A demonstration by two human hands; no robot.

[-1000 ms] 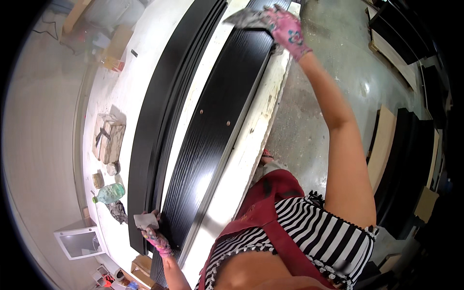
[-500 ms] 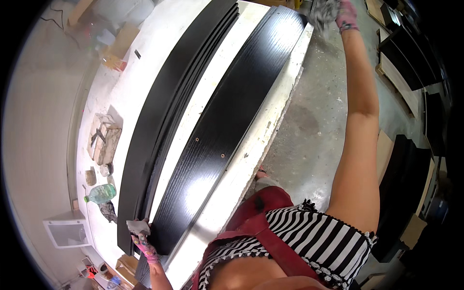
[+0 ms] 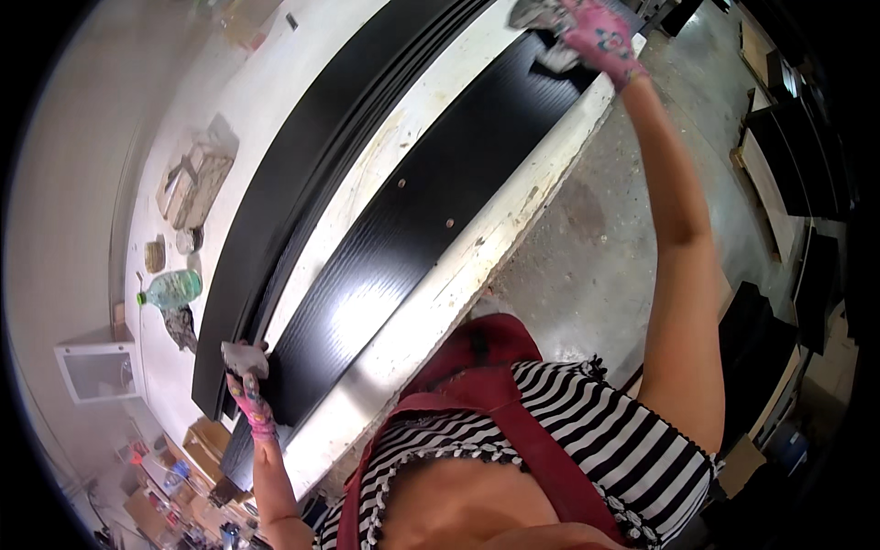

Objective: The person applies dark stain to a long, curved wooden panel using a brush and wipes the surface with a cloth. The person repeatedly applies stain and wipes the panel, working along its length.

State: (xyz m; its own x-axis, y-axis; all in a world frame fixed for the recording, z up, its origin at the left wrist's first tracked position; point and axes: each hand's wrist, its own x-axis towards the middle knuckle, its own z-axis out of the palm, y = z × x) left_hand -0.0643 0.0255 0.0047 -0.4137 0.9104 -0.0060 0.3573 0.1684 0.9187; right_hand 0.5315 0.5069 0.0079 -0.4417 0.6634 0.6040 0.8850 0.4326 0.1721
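My left hand [image 3: 251, 403], in a pink patterned glove, is closed on a small grey pad [image 3: 246, 359] at the near end of a long black board [image 3: 412, 197]. Its exact kind is unclear. My right arm reaches far forward. That hand [image 3: 600, 41], in a matching glove, is closed on a crumpled grey rag [image 3: 548, 18] over the board's far end; motion smears the rag slightly. The board has a wood-grain surface, shines in places and shows two small holes. Left of it lies a stack of similar black boards [image 3: 275, 197].
The white worktable [image 3: 509, 234] has a rough right edge. On its left stand a stained block [image 3: 197, 188], small jars [image 3: 188, 240], a green plastic bottle [image 3: 174, 289] and a dark cloth [image 3: 180, 328]. More black panels [image 3: 797, 151] rest on pallets at right.
My right hand has swung left with the rag, from beyond the board's far right corner to over its far end. My left hand keeps the pad at the near end while the view has shifted.
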